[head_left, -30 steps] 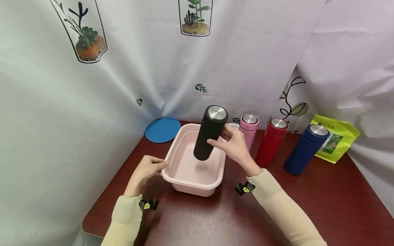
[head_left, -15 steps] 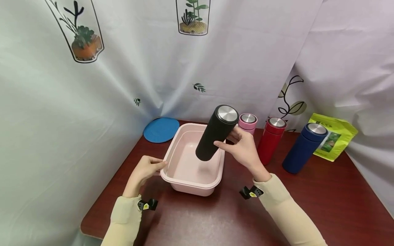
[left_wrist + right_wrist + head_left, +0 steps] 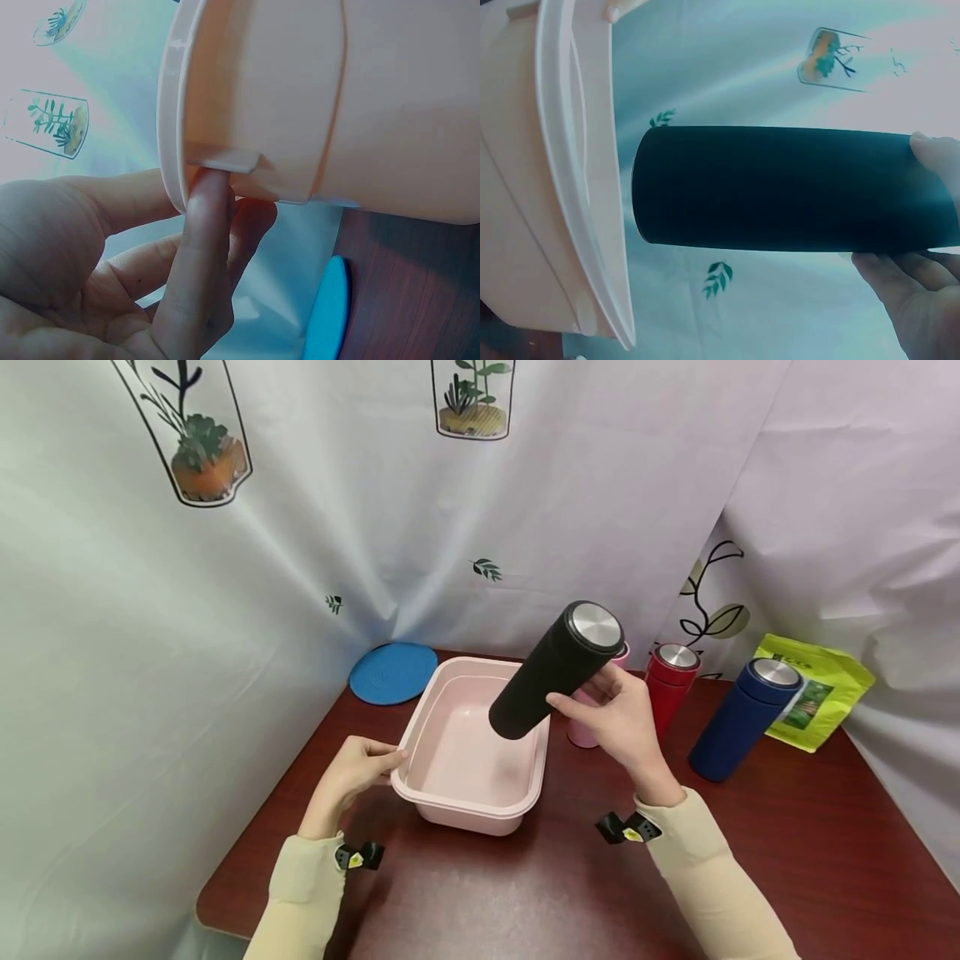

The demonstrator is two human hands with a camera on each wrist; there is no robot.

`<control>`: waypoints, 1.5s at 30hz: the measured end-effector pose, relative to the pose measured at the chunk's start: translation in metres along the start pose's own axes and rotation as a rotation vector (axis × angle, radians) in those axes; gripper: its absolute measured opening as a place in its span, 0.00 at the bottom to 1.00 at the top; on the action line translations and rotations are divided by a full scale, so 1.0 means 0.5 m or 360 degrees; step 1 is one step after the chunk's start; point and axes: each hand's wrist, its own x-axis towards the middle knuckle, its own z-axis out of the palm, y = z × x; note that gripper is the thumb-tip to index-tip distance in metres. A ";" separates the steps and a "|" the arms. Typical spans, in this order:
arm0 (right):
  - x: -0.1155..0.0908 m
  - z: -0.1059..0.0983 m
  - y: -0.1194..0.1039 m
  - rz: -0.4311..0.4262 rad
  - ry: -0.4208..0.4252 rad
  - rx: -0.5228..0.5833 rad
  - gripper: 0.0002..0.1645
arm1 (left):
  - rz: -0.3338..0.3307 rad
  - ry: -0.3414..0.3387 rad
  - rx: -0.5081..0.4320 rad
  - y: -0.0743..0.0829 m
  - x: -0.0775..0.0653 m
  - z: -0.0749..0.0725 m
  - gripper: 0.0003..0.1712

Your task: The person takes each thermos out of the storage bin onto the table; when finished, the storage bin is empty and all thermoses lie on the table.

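My right hand [image 3: 618,718] grips a black thermos bottle [image 3: 551,672] with a silver-topped lid, fingers and thumb round its upper part. The bottle leans, its lid towards the right and its base over a pale pink plastic basin [image 3: 408,785]. In the right wrist view the bottle [image 3: 780,187] is apart from the basin's rim [image 3: 555,135]. My left hand [image 3: 360,768] pinches the basin's left rim; in the left wrist view the fingers of the hand [image 3: 202,240] hook under that rim [image 3: 174,97]. Inside the basin only its bare floor shows.
Behind my right hand stands a pink thermos [image 3: 583,733], mostly hidden. Further right are a red thermos [image 3: 667,689], a blue thermos [image 3: 738,727] and a yellow-green bag [image 3: 813,689]. A blue round mat [image 3: 393,672] lies at the back left of the dark red table [image 3: 480,893].
My right hand has moved right and slightly up with the black thermos, which now tilts more. The left hand keeps its hold on the basin's rim.
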 end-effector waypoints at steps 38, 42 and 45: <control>-0.070 -0.124 -0.026 0.0232 0.0399 -0.0353 0.31 | -0.0013 0.0011 0.0016 0.003 0.000 0.003 0.23; -0.079 -0.133 -0.024 0.0258 0.0424 -0.0347 0.31 | -0.0022 0.0022 0.0031 0.005 -0.001 0.003 0.23; -0.088 -0.137 -0.022 0.0264 0.0432 -0.0345 0.31 | -0.0024 0.0020 0.0037 0.005 0.000 0.004 0.23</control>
